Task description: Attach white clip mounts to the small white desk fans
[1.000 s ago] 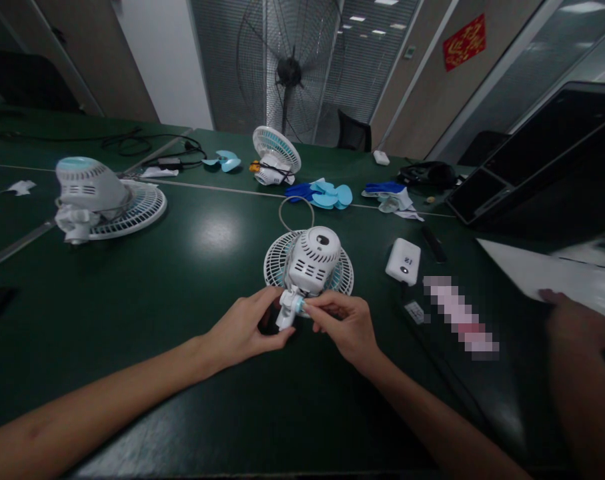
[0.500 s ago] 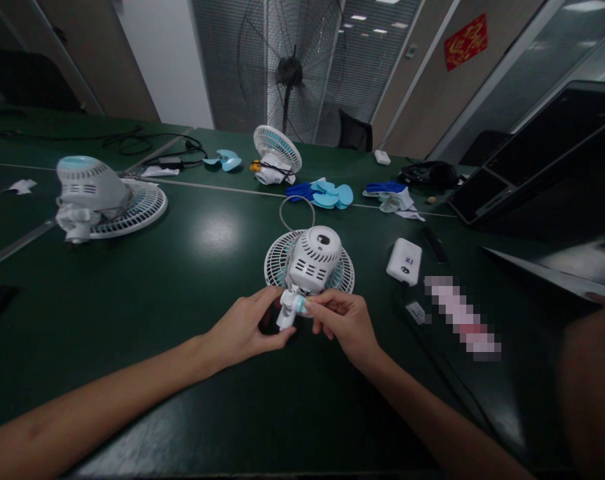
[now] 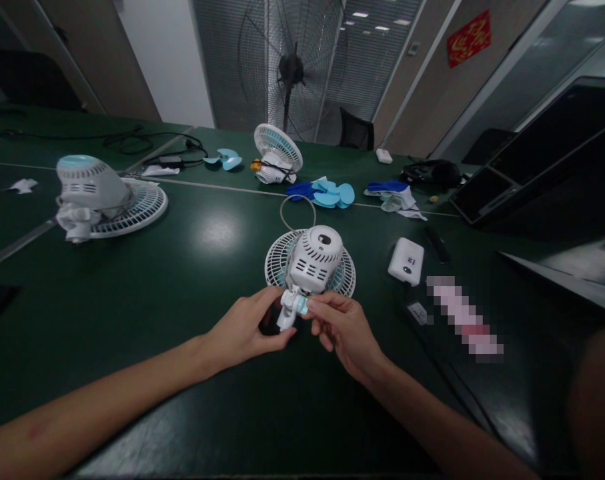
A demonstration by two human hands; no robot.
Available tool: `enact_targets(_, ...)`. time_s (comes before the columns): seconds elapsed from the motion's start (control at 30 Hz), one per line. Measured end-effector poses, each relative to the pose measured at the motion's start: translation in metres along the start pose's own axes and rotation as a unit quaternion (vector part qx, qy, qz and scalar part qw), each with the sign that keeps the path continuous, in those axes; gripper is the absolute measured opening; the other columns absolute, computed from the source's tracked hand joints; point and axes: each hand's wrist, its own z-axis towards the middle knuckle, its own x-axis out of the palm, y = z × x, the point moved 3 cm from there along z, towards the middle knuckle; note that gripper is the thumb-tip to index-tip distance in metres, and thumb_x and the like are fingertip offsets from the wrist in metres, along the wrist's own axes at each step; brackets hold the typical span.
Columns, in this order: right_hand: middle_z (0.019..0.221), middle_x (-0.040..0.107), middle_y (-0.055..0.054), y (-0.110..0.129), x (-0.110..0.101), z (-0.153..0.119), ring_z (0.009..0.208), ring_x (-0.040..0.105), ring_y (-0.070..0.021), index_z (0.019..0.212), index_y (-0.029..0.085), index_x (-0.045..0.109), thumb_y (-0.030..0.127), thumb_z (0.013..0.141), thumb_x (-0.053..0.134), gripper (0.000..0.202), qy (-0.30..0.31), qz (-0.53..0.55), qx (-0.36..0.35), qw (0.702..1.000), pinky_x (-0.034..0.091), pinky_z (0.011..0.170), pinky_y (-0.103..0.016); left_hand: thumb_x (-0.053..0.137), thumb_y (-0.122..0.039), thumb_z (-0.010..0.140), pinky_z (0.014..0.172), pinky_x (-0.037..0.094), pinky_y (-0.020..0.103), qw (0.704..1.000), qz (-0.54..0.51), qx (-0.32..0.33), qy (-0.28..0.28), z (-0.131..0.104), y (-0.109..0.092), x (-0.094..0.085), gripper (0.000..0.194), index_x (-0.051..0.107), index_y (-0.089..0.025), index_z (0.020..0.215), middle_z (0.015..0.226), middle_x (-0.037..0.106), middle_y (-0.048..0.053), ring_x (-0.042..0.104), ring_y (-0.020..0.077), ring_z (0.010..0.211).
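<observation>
A small white fan (image 3: 312,261) lies grille-down on the dark green table (image 3: 182,267), its motor housing pointing up. The person's left hand (image 3: 247,327) cups the white clip bracket (image 3: 288,310) at the fan's near end, while the right hand (image 3: 345,327) pinches a pale blue knob (image 3: 302,306) on that bracket between thumb and fingertips. A white power bank (image 3: 406,261) lies just right of the fan. Further left, a second fan (image 3: 99,198) rests face down; a third fan (image 3: 277,155) sits further back, near loose blue blades (image 3: 332,195). A big black pedestal fan (image 3: 289,67) stands behind the table.
</observation>
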Motion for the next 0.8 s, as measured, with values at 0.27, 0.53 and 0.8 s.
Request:
enact_targets(0.27,0.067,0.067,0.001,-0.004,-0.003,0.001,0.044,0.057,-0.0077,0.1,0.018,0.07,0.051,0.094,0.07,0.034,-0.017,-0.131,-0.135,0.982,0.039,0.035,-0.014,0.06,-0.027,0.094,0.059,0.052,0.026,0.995,-0.026,-0.043,-0.085,-0.004,0.007,-0.001,0.056,0.032,-0.021,0.143,0.101,0.066,0.004,0.062,0.014,0.067)
enact_targets(0.53,0.066,0.063,0.003,-0.004,-0.006,0.0,0.045,0.052,-0.0068,0.102,0.018,0.07,0.047,0.102,0.06,0.03,-0.018,-0.201,-0.18,0.963,0.038,0.042,-0.017,0.053,-0.031,0.105,0.083,0.056,0.035,0.99,0.092,0.026,-0.106,0.017,0.018,-0.036,0.03,0.057,-0.026,0.135,0.123,0.058,0.008,0.064,0.0185,0.093)
enact_targets(0.8,0.066,0.062,0.003,-0.001,-0.005,-0.004,0.046,0.054,-0.0073,0.101,0.018,0.07,0.044,0.103,0.059,0.029,-0.005,-0.234,-0.191,0.953,0.038,0.043,-0.019,0.063,-0.033,0.1,0.08,0.051,0.035,0.963,0.177,-0.001,-0.204,0.033,0.054,-0.079,0.027,0.063,-0.025,0.126,0.111,0.065,0.006,0.063,0.0211,0.09)
